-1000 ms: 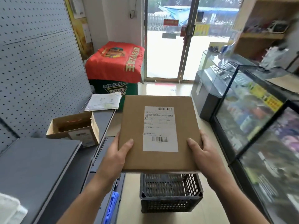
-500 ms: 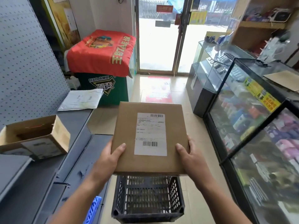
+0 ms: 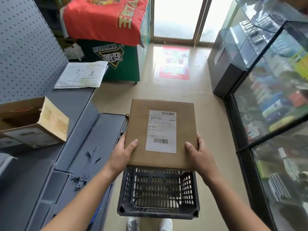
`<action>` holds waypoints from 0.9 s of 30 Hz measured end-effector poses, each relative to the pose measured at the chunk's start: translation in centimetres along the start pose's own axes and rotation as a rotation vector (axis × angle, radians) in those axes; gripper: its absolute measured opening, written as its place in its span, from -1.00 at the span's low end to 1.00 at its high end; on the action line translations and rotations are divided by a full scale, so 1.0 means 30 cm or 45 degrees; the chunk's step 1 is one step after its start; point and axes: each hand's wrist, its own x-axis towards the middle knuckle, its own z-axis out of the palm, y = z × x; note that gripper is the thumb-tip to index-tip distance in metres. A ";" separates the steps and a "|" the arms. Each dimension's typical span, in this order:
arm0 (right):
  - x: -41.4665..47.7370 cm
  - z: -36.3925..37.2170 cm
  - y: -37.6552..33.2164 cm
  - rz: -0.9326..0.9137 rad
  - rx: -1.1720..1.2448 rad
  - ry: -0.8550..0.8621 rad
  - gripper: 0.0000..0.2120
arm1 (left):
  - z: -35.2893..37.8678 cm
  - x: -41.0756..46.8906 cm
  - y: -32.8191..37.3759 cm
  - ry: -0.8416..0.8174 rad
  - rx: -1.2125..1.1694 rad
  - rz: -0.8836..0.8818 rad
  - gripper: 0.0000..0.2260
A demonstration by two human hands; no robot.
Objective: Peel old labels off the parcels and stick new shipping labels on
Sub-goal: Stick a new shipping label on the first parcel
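Parcel (image 3: pixel 138 124) lowered toward crate (image 3: pixel 158 212) | flat cardboard | left hand (image 3: pixel 122 155), right hand (image 3: pixel 200 158) grip

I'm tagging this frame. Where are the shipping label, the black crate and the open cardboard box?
shipping label (image 3: pixel 161 131), head view, middle of the white sheet
black crate (image 3: pixel 158 213), head view, its near rim
open cardboard box (image 3: pixel 55 120), head view, its right side wall

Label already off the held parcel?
No, the white label lies flat on top of the parcel, gripped by the left hand and right hand.
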 end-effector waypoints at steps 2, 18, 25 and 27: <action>0.052 0.037 0.043 0.049 -0.022 -0.027 -0.40 | -0.007 0.056 -0.060 -0.014 0.025 -0.029 -0.56; 0.378 0.259 0.485 0.448 -0.220 -0.113 -0.39 | 0.084 0.420 -0.563 -0.156 0.175 -0.473 -0.56; 0.493 0.355 0.643 0.567 -0.284 -0.140 -0.46 | 0.134 0.523 -0.734 -0.097 0.215 -0.653 -0.64; 0.521 0.387 0.678 0.611 -0.306 -0.135 -0.47 | 0.148 0.550 -0.774 -0.055 0.253 -0.692 -0.60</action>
